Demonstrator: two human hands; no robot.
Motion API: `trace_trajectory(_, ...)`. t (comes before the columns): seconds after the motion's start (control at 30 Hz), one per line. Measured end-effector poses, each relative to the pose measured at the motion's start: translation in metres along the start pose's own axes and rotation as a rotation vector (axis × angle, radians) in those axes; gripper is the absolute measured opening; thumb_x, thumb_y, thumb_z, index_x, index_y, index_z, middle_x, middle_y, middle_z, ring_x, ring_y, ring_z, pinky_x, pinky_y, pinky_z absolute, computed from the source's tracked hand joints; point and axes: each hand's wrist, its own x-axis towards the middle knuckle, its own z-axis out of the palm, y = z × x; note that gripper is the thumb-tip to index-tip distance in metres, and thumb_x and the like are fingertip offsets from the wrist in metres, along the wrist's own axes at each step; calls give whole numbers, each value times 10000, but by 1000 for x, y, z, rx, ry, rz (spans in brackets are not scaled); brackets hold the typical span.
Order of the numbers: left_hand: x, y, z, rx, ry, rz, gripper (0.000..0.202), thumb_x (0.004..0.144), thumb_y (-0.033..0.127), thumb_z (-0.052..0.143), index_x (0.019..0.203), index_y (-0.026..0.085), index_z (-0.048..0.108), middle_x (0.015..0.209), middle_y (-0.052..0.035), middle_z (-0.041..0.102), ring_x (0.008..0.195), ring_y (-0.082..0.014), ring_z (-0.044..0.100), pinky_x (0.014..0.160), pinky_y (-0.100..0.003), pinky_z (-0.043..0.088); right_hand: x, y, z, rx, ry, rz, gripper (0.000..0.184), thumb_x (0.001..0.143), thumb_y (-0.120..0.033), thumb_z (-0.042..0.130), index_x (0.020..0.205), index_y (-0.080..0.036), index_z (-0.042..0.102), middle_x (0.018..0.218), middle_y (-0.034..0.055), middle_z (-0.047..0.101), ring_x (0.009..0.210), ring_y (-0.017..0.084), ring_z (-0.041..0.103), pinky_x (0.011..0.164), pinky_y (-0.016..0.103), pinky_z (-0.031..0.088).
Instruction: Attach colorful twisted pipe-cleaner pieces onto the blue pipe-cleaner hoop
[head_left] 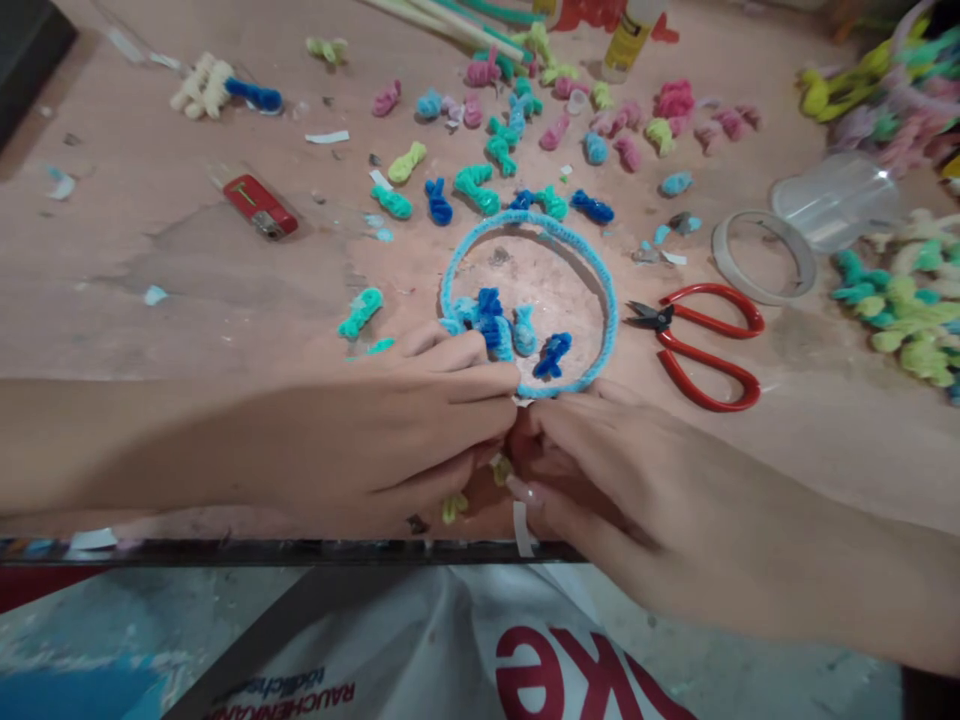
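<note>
A light blue fuzzy pipe-cleaner hoop (611, 300) lies in front of me, its near edge running in under my fingers. My left hand (427, 410) is closed at that edge, fingers curled over it. From the other side my right hand (622, 460) pinches at the same place, the fingertips partly hidden. A white strip (523, 530) hangs below my right thumb. Inside the hoop are a dark blue twisted pipe-cleaner piece (553, 356) and a light blue one (525, 330). Small yellow pieces (454, 508) lie under my hands.
Red-handled scissors (712, 335) lie right of the hoop, near a tape roll (763, 258) and a clear plastic cup (836, 200). A red lighter (260, 207) is at left. Several coloured pipe-cleaner pieces (501, 145) and a glue bottle (630, 40) are farther back.
</note>
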Motion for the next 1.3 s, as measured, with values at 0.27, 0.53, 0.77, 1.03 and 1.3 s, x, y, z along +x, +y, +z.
trace_trajectory(0.27, -2, -5, -4, 61, -83, 112, 470, 1099, 202, 259, 1003, 232, 718, 1086, -91, 726, 1047, -283, 643, 926, -430, 551, 2, 2, 5, -58, 46, -20, 106, 1027, -210, 552, 922, -195, 548, 932, 81, 732, 732, 182, 564, 674, 329, 384)
trace_trajectory(0.53, -11, -7, -1, 59, -115, 145, 398, 1043, 143, 340, 1049, 181, 736, 1083, -105, 703, 1179, -293, 619, 1052, -447, 544, 2, 2, -1, 9, -22, 35, 89, 1043, -207, 511, 1058, -177, 594, 995, 94, 733, 807, 202, 610, 682, 328, 411)
trace_trajectory(0.77, -7, -4, -1, 53, -1, 175, 322, 1037, 156, 399, 890, 207, 681, 929, -96, 647, 900, -274, 606, 916, -446, 555, 2, -1, -3, 93, -43, 65, 83, 1026, -272, 582, 1024, -190, 573, 925, 73, 726, 766, 189, 622, 596, 304, 400)
trace_trajectory(1.03, -9, 1, -5, -103, 117, -85, 214, 1112, 229, 357, 1023, 229, 551, 1018, -50, 626, 939, -230, 586, 843, -370, 495, 9, -3, -13, 343, -122, 72, 271, 1148, -263, 420, 991, -192, 630, 841, 13, 680, 733, 130, 623, 657, 255, 480)
trace_trajectory(1.3, -12, -4, -3, -335, 222, -168, 168, 1156, 249, 377, 1034, 248, 492, 1079, -4, 645, 969, -153, 609, 907, -311, 522, 14, -2, -20, 641, -57, 170, 241, 1135, -259, 442, 950, -221, 591, 760, -48, 518, 643, 93, 488, 569, 197, 437)
